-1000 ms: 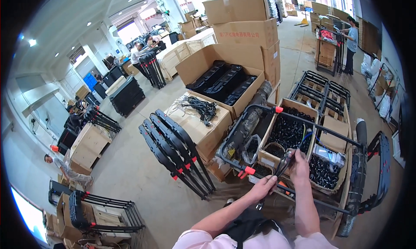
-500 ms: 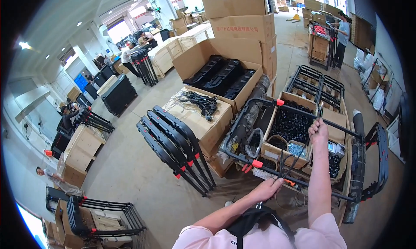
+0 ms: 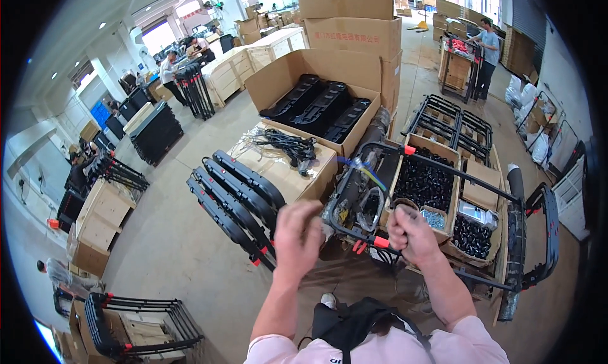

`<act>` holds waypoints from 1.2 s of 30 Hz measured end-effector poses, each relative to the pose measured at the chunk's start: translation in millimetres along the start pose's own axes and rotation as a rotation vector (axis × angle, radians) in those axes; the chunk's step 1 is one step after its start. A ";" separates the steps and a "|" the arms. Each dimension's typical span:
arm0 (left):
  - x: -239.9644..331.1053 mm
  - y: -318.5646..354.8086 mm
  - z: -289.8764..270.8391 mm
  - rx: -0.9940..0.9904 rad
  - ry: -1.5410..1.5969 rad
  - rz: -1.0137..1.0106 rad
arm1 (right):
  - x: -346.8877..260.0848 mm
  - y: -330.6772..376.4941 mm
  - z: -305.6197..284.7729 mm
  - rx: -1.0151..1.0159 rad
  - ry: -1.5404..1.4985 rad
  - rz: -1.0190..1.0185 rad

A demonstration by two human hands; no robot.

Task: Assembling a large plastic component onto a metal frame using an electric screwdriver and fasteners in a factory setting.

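My left hand (image 3: 297, 234) is raised in front of the standing black frames, slightly blurred, with its fingers bent and the thumb apart; I see nothing in it. Farther right, my right hand (image 3: 411, 234) is closed in a fist above the near bar of a black tubular frame (image 3: 465, 167) with red caps. Whatever the fist holds, if anything, is hidden. That frame lies across open boxes of small parts. A red cap (image 3: 381, 242) sits just left of my right hand. A thin blue and yellow streak (image 3: 367, 169) crosses the frame's left end, too blurred to name.
Several black frames (image 3: 237, 190) stand at my left. Behind them, a carton (image 3: 316, 180) carries bundled black cables (image 3: 288, 147). An open carton (image 3: 278, 82) holds black moulded panels. A box of black parts (image 3: 425, 177) lies under the frame. Another person (image 3: 487, 53) stands far right.
My left hand has lifted up and leftward from the frame's near bar. My right hand has come down and left from the far bar. The black cord between them no longer shows.
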State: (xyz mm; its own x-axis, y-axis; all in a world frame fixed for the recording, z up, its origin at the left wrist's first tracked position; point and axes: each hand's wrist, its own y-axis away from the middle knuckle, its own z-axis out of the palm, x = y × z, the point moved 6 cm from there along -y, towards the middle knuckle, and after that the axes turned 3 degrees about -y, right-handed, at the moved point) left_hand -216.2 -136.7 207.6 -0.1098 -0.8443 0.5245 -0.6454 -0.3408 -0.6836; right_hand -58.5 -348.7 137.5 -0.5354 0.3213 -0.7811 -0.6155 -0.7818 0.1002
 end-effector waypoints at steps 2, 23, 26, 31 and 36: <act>3.9 -25.5 -26.8 0.143 -0.005 0.065 | 14.5 2.6 18.9 -0.073 0.012 0.069; -101.7 109.9 137.4 -0.187 1.377 -1.077 | 134.6 6.0 -23.1 -0.284 0.105 0.472; -127.9 151.5 170.4 -0.200 1.251 -1.221 | 180.8 6.4 -62.0 -0.191 0.304 0.508; -162.7 213.9 214.2 -0.213 1.144 -1.388 | 243.7 11.6 -108.4 0.022 0.427 0.510; -185.2 226.8 242.2 -0.329 1.294 -1.389 | 278.7 4.6 -149.6 0.142 0.425 0.450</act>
State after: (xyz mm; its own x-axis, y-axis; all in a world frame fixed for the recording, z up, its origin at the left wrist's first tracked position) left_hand -159.2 -157.8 -167.5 0.2198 0.7354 0.6410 -0.8395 -0.1921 0.5082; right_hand -124.0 -342.7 -171.9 -0.5008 -0.2854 -0.8171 -0.4702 -0.7029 0.5337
